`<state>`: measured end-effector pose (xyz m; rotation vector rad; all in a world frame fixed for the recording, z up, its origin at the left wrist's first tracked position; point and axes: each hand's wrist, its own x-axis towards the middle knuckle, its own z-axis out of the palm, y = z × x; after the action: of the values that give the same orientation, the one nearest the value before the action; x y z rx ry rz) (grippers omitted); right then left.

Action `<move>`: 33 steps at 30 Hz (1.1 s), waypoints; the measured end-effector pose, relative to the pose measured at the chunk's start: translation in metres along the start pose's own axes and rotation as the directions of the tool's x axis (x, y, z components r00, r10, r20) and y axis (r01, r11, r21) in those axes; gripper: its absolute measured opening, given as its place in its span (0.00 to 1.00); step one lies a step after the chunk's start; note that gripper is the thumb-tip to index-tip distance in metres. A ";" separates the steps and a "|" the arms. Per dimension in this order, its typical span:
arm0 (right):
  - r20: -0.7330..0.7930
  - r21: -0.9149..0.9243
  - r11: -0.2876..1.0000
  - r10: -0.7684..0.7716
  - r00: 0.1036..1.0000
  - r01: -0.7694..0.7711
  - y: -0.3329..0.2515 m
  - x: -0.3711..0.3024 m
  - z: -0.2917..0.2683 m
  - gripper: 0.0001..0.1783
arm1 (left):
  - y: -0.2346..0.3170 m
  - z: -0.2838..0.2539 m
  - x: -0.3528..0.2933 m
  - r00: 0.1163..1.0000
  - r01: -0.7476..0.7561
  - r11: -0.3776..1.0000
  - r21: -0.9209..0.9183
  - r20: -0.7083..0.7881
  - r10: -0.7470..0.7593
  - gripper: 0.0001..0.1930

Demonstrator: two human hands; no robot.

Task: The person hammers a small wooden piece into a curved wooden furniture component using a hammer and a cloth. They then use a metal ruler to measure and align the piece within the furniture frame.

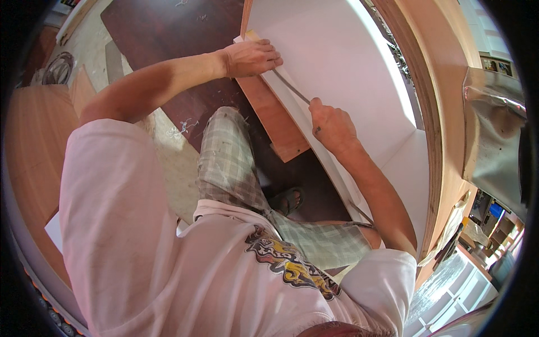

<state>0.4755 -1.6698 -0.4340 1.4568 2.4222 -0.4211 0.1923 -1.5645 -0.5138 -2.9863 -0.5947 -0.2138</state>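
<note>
A thin, flexible grey strip runs between my two hands along the near edge of a white-faced wooden cabinet. My left hand is at the far corner of that edge, its fingers closed over the strip's far end. Closer to me, my right hand is closed in a fist around the strip, thumb on top. Past the right hand, a further length of grey strip shows beside my right forearm, near my knee. The fingertips of both hands are partly hidden.
A reddish-brown wooden piece sits below the cabinet edge. Dark red board lies beyond my left arm, with white shavings near it. Wood panels stand at left, a coiled cable behind them. Shiny metal sheet is at right.
</note>
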 end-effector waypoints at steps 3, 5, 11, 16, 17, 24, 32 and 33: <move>-0.022 0.010 1.000 0.006 1.000 -0.006 0.002 0.000 0.012 0.05 | 0.000 -0.001 -0.001 1.000 0.014 1.000 -0.017 0.020 -0.014 0.20; -0.045 0.039 0.999 0.011 0.999 -0.009 -0.002 -0.001 0.010 0.05 | -0.002 -0.002 0.000 0.999 0.005 1.000 -0.013 0.035 -0.005 0.20; -0.028 -0.102 0.994 0.024 0.999 -0.027 -0.005 -0.003 -0.039 0.04 | 0.000 -0.016 0.024 0.975 0.075 0.994 -0.075 0.214 -0.058 0.18; 0.060 -0.179 0.983 0.042 0.997 -0.031 -0.020 -0.007 -0.063 0.03 | 0.009 -0.005 0.022 0.974 0.147 0.965 -0.218 0.204 -0.102 0.17; 0.059 -0.171 0.985 0.034 0.998 -0.023 -0.020 -0.009 -0.060 0.03 | 0.010 -0.002 0.022 0.982 0.135 0.972 -0.192 0.155 -0.106 0.17; 0.082 -0.174 0.984 0.062 0.995 -0.047 -0.022 -0.012 -0.051 0.03 | 0.013 0.021 0.014 0.993 0.046 0.997 -0.062 -0.105 -0.053 0.14; -0.028 -0.077 0.997 -0.023 0.999 0.021 0.002 -0.015 -0.009 0.08 | 0.015 0.011 0.014 1.000 0.007 0.999 0.044 0.010 -0.007 0.15; -0.042 -0.061 0.998 -0.022 0.999 0.020 0.003 -0.016 -0.003 0.08 | 0.016 0.012 0.014 1.000 -0.004 0.998 0.058 0.014 0.003 0.15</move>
<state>0.4849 -1.6804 -0.4256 1.4301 2.4633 -0.3215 0.2133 -1.5727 -0.5248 -2.9348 -0.5864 -0.1731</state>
